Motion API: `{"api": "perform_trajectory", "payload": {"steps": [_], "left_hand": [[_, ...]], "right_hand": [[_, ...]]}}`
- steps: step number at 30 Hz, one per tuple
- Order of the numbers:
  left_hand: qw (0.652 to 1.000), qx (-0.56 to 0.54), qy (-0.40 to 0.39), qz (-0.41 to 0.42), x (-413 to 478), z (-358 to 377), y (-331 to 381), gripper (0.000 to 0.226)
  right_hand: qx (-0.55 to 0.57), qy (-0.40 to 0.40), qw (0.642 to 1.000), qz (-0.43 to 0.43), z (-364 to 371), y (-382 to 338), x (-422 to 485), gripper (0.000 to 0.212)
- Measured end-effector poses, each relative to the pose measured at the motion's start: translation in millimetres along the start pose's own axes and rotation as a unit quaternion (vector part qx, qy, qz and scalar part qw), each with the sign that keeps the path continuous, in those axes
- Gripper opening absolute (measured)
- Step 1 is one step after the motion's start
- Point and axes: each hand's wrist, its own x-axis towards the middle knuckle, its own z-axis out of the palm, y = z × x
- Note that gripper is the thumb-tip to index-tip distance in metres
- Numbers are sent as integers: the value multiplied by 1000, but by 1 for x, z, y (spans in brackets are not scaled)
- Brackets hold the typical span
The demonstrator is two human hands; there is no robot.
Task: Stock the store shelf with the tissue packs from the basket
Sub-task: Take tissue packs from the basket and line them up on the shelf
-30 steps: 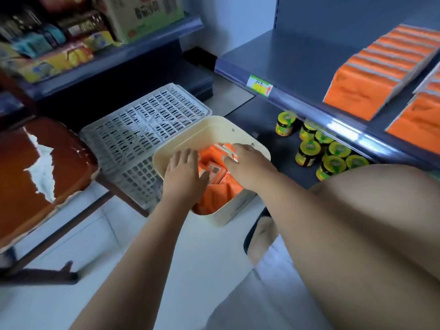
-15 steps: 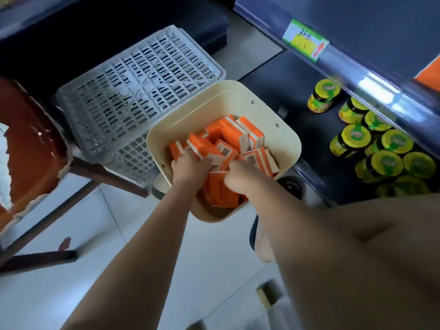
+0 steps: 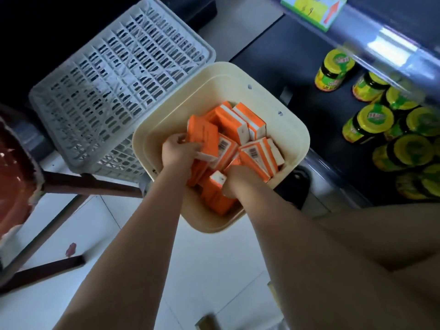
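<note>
A cream basket [image 3: 240, 75] stands on the floor and holds several orange tissue packs [image 3: 240, 120]. Both my hands are inside it. My left hand [image 3: 179, 152] grips an orange pack [image 3: 203, 136] tilted up at the left of the pile. My right hand [image 3: 239, 181] is curled round another orange pack [image 3: 217, 194] at the near side, its white end showing by my thumb. The shelf edge [image 3: 371, 36] with a green and yellow price tag [image 3: 314, 8] runs along the top right.
A grey slatted crate [image 3: 114, 82] lies on its side to the left of the basket. Several yellow-lidded jars [image 3: 367, 122] stand on the dark bottom shelf at right. A reddish-brown chair [image 3: 16, 182] with dark legs is at far left. White floor tiles lie below.
The view has tipped further down and closer to the basket. My left hand has lifted and tilted one pack; my right hand has closed lower on a pack at the near side.
</note>
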Motion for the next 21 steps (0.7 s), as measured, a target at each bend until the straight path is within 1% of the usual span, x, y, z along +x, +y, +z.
{"api": "perform_trajectory", "payload": {"steps": [1,3,5,6,7,10,11,15,18,20,21], "left_hand": [[1000,-13,-4,13,-3,-6,1,49],[998,-33,-2,53,-9,-22,-1,40],[995,-61,-2,81,-17,-38,-3,36],[993,-80,-9,90,-25,-45,-1,35],[990,-99,-15,97,-32,-52,1,33],[980,-142,-50,127,-61,-70,18,28],[977,-145,-59,141,-73,-76,27,28],[957,-182,-92,205,-117,-99,75,26],[934,-184,-136,275,-156,-107,112,24],[914,-182,-162,323,-184,-108,134,25],[903,-187,-172,346,-200,-108,144,26]], "right_hand": [[54,18,998,29,-3,0,2,39],[52,77,995,37,-20,-9,-5,39],[74,108,990,44,-38,-13,-16,57],[93,140,985,43,-47,-14,-22,65],[127,174,976,40,-58,-13,-31,61],[228,248,942,19,-82,-10,-62,24],[250,277,928,8,-88,-10,-78,17],[353,398,844,-65,-108,-5,-136,27],[410,444,788,-118,-120,-1,-176,29],[445,467,747,-161,-130,7,-199,39],[453,477,731,-179,-136,13,-212,42]]}}
